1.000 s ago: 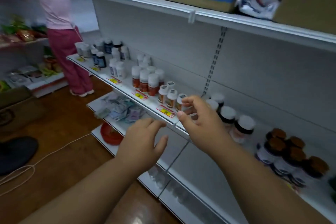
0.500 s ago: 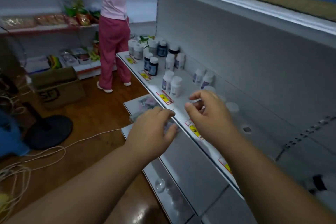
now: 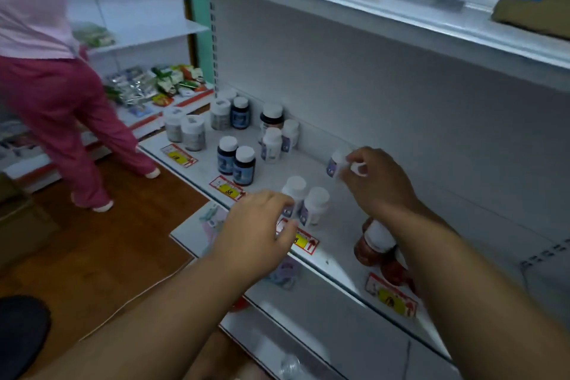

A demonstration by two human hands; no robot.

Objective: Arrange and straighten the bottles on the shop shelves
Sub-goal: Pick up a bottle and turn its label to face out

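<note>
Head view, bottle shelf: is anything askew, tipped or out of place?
Yes. The small white bottle gripped by the right hand tilts and sits apart at the back, away from the upright white pair at the shelf front. The left hand touches that pair.

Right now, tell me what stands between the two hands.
Head view: a pair of white bottles stands between the left hand and the right hand.

Dim, bluish, even light; soft motion blur throughout; wide-angle bending at the edges.
</note>
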